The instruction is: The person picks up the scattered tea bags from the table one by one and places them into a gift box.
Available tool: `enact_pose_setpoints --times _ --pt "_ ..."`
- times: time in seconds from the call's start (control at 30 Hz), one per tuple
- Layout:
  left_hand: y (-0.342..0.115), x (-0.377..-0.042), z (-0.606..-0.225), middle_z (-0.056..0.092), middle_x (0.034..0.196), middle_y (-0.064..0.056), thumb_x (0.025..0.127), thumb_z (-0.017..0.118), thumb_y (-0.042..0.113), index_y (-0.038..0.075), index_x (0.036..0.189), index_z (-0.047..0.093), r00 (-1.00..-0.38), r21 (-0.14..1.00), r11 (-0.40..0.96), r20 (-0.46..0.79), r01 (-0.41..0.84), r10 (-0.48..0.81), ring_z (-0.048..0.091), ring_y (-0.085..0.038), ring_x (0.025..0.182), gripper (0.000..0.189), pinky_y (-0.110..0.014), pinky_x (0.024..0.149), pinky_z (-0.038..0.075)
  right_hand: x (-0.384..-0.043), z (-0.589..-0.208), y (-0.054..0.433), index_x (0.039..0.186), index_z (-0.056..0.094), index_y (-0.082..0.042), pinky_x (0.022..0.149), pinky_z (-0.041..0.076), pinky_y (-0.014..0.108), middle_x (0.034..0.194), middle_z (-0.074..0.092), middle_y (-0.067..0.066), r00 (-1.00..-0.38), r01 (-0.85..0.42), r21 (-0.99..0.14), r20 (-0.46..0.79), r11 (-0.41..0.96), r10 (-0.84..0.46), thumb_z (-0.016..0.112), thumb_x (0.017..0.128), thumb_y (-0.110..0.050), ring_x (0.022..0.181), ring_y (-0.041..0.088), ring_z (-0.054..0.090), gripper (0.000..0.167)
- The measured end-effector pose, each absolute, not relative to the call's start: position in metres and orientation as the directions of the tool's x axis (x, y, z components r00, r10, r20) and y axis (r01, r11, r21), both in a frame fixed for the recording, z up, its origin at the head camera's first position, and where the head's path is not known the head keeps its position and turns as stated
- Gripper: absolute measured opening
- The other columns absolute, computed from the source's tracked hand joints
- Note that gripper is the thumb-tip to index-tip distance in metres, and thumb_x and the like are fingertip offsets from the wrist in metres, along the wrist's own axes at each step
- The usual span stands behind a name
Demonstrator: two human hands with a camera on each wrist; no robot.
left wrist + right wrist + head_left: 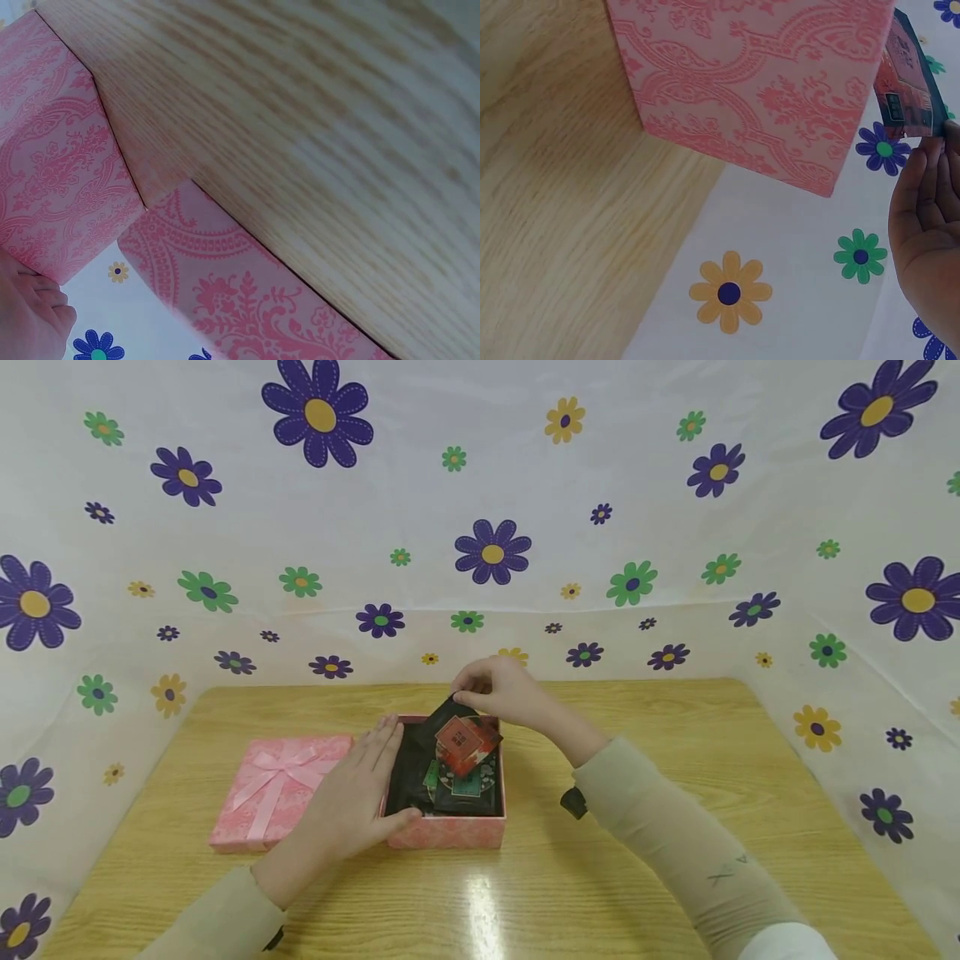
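Note:
A pink patterned gift box [448,834] stands on the table with its top uncovered. Flat black packets [408,777] lie inside, some with green labels. In the head view my right hand [513,693] pinches the top corner of a black packet with a red label [460,740], tilted over the box; the right wrist view shows that red-printed packet [906,71] at the fingertips. My left hand [352,785] rests along the box's left rim with fingers extended, its thumb at the front edge. Part of that hand [34,315] shows beside the box wall [64,157] in the left wrist view.
Left of the box lies its pink lid [251,793] with a ribbon bow, partly behind my left forearm. The wooden table [637,893] meets a white flowered cloth [660,527] at the back and sides.

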State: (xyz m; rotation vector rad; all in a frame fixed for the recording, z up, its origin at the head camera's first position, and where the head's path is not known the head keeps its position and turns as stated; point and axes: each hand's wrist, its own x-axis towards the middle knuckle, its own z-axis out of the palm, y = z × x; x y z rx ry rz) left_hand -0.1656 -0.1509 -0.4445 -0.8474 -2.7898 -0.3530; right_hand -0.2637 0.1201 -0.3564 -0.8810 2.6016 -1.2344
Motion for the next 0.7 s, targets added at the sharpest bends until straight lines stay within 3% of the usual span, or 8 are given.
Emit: enact_pose_setpoints --times 0.5,0.7 --pt "-0.151 -0.166 -0.445 0.028 0.174 -0.022 0.089 0.07 0.063 -0.006 0.164 0.029 -0.805 0.156 0.801 0.274 0.577 0.527 0.03 -0.038 0.162 0.11 -0.054 0.129 0.034 -0.259 -0.381 0.108 0.106 0.082 -0.007 0.08 0.058 0.022 0.102 0.082 0.007 -0.794 -0.449 -0.727 0.059 0.519 -0.605 0.074 0.1 -0.012 0.084 0.009 0.07 0.011" --pt "-0.152 -0.167 -0.446 0.027 0.175 -0.022 0.09 0.069 0.064 -0.006 0.165 0.028 -0.804 0.156 0.8 0.271 0.579 0.529 0.029 -0.038 0.163 0.11 -0.054 0.13 0.033 -0.258 -0.389 0.104 0.105 0.082 -0.007 0.085 0.062 0.023 0.106 0.083 0.008 -0.754 -0.516 -0.696 0.094 0.499 -0.65 0.075 0.099 -0.009 0.093 0.015 0.076 0.01"
